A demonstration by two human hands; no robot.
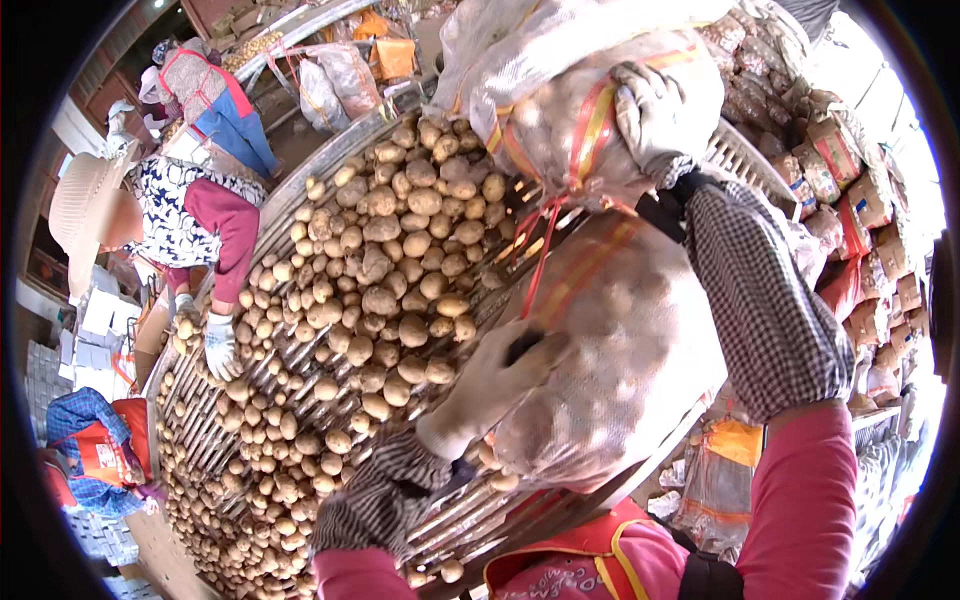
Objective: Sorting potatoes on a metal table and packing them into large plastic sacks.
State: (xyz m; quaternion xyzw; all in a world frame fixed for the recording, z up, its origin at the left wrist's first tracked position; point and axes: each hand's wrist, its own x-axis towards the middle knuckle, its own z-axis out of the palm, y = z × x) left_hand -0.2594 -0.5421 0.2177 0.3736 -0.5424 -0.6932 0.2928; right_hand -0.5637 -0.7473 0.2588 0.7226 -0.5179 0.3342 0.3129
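A full mesh sack of potatoes (630,345) lies on the slatted sorting table, its mouth tied with red string (550,255). My gloved left hand (499,375) is against its side, fingers spread and a dark patch showing on the glove; whether it grips the mesh I cannot tell. Beyond it lies a second filled mesh sack (540,120) with red and yellow stripes. My gloved right hand (652,112) rests on that sack's top, fingers bent over the mesh; its grip is not clear. Many loose potatoes (412,225) lie to the left of both sacks.
The metal table rim (300,180) curves round the potatoes. Across it, a person in a wide hat has gloved hands (223,349) among the potatoes. More co-workers stand at the upper and lower left. Stacked cartons (832,157) and filled bags stand at the right.
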